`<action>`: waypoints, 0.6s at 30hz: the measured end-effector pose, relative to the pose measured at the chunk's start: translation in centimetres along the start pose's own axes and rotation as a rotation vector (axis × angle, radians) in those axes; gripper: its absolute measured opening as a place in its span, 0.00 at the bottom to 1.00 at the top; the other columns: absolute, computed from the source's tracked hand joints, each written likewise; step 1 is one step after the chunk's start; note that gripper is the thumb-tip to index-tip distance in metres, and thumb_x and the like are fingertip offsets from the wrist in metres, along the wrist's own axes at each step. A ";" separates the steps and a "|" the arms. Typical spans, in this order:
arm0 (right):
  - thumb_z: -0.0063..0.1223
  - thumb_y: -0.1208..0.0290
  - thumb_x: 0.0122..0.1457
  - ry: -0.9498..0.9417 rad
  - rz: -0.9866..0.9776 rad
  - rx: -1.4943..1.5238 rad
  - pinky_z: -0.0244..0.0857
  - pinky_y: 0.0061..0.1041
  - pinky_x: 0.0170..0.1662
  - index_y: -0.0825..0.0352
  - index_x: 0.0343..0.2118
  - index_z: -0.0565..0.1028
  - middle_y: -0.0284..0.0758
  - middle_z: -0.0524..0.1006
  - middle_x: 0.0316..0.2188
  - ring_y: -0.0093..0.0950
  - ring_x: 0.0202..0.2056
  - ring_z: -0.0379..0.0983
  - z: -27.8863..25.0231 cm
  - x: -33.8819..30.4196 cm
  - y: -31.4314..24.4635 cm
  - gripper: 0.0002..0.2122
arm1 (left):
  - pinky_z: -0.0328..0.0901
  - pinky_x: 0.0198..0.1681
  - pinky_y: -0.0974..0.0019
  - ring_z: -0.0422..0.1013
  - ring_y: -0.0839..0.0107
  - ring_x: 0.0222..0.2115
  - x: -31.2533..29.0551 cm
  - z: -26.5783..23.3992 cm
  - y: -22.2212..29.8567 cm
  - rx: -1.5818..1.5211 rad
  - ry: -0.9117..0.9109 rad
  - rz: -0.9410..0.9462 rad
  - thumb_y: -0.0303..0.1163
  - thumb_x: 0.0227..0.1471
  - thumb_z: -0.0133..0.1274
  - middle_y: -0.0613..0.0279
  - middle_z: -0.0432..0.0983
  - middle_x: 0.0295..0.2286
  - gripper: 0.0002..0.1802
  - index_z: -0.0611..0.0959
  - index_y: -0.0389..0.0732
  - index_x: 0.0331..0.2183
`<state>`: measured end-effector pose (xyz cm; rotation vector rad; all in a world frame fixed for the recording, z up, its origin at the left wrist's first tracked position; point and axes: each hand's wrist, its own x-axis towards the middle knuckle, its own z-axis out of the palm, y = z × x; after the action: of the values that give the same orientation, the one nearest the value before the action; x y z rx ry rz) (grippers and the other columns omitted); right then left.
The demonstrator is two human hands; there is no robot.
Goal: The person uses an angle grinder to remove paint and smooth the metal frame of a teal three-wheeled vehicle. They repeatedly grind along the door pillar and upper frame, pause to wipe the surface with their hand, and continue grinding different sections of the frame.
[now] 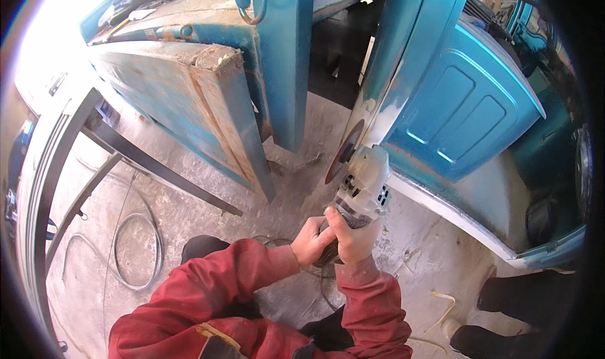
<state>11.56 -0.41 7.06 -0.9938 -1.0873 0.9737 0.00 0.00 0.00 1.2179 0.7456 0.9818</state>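
An angle grinder [368, 176] with a pale, dusty body is gripped by both of my hands. My left hand [311, 239] is closed around the rear of its body. My right hand [355, 238] wraps the same part from the right, its thumb along the top. The reddish-brown disc [345, 151] stands nearly on edge at the foot of a blue vehicle pillar [413, 56]. Bare, scraped metal [392, 104] shows on the pillar just above the disc. I cannot tell whether the disc touches it. My fingers partly hide the grinder's rear end.
A rusty-edged blue panel [170, 101] leans out at left. Beside it stands a dark metal frame [157, 160]. A coiled hose [159, 252] lies on the dusty floor. At right are a blue door panel [466, 110], a pale sill [450, 223] and another person's dark-clad legs [523, 302].
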 end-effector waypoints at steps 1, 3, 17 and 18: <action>0.64 0.77 0.49 -0.001 0.010 -0.007 0.68 0.24 0.39 0.70 0.43 0.73 0.33 0.76 0.36 0.23 0.34 0.73 -0.2 0.4 -0.1 0.17 | 0.66 0.44 0.66 0.71 0.74 0.38 0.4 0.0 0.4 0.009 -0.021 -0.007 0.47 0.59 0.50 0.60 0.79 0.34 0.26 0.79 0.29 0.39; 0.64 0.78 0.49 0.013 -0.011 0.010 0.68 0.24 0.38 0.70 0.43 0.73 0.32 0.76 0.36 0.24 0.35 0.73 0.6 1.2 -1.1 0.17 | 0.66 0.43 0.66 0.71 0.75 0.37 1.1 -0.5 2.4 0.057 -0.045 -0.001 0.46 0.59 0.50 0.61 0.78 0.34 0.25 0.79 0.29 0.39; 0.64 0.82 0.48 0.009 -0.148 0.136 0.68 0.25 0.43 0.72 0.44 0.75 0.34 0.77 0.40 0.23 0.39 0.74 0.7 4.1 -4.5 0.18 | 0.66 0.37 0.65 0.70 0.74 0.33 3.4 0.7 6.0 0.121 0.003 0.136 0.52 0.56 0.51 0.60 0.77 0.29 0.30 0.80 0.28 0.34; 0.64 0.82 0.48 0.012 -0.145 0.118 0.68 0.25 0.43 0.72 0.44 0.75 0.34 0.77 0.40 0.23 0.39 0.74 0.7 4.2 -4.7 0.18 | 0.67 0.38 0.65 0.70 0.74 0.33 3.5 0.7 6.2 0.129 -0.006 0.125 0.52 0.56 0.51 0.60 0.77 0.28 0.30 0.80 0.28 0.34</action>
<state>12.21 2.52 12.65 -0.8125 -1.0647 0.9019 0.79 3.28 6.34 1.3925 0.7447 1.0445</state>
